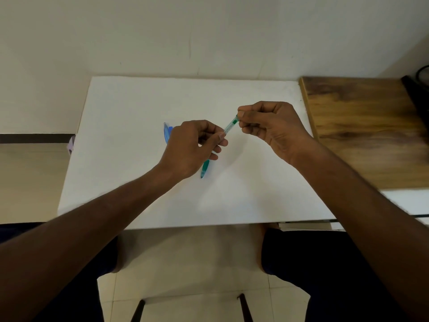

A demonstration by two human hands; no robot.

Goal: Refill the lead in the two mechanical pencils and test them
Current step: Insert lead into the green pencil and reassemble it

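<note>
The left hand [190, 147] grips the green pencil [229, 126] mid-barrel above the white surface [139, 101]; the right hand [267, 126] pinches its top end. The blue pencil [166, 133] lies just behind the left hand.

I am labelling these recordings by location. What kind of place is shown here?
Probably a plain indoor room, home or small office; I cannot tell which. A white board serves as a worktop against a bare wall, beside a wooden table, over a tiled floor. Both hands hold a green pencil.
</note>
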